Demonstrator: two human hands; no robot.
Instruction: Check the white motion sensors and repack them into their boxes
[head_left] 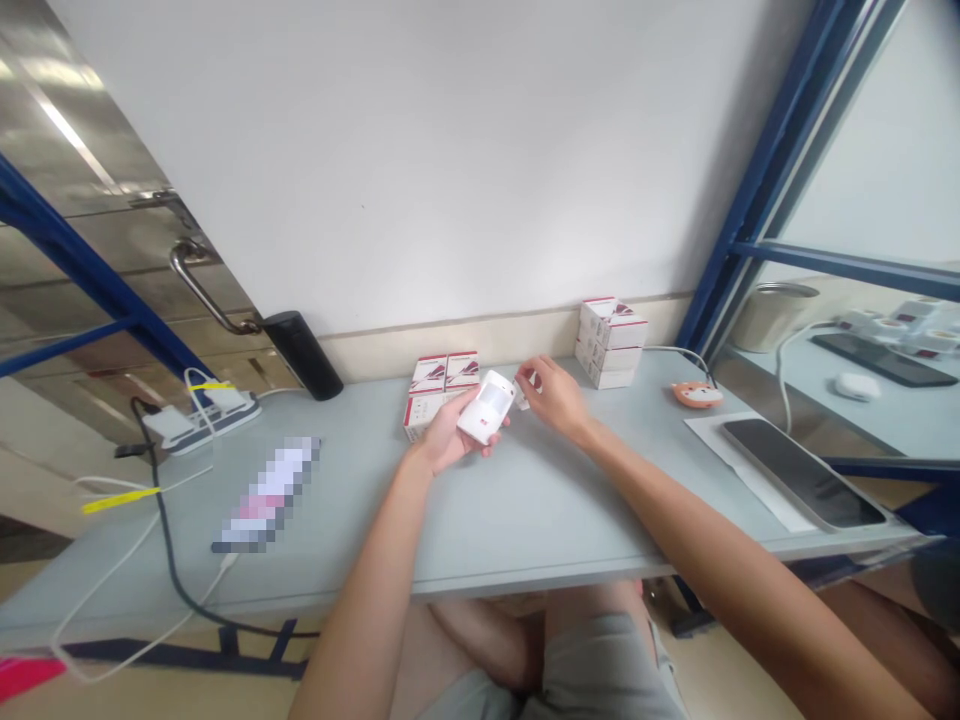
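Grey table (360, 510), with a stack of boxes (610, 345) right and a lower box group (431, 376) mid-table. Right hand (556, 395) between them, curled, cannot tell if gripping anything. Left hand (444, 438) clasps a white device (487, 406) above the table, beside the lower box group, just by the right hand

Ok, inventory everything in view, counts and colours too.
Device: 1, white, centre
Small boxes: at least 3, white-red, centre back
Box stack: 1, white-red, back right
Cylinder: 1, black, back left
Power strip: 1, white, left
Blurred-out item: 1, pale, left
Cables: several, white and black, mostly left
Tags: 2, yellow, on cables
Gadget: 1, orange-white, right
Sheet: 1, white, right
Slab: 1, black-topped, partly over sheet
Table: 1, grey, centre
Frame bars: several, blue, both sides
Door handle: 1, silver, left
Container: 1, silver, right
Left hand: 1, holding device
Right hand: 1, beside device
Legs: 2, below table
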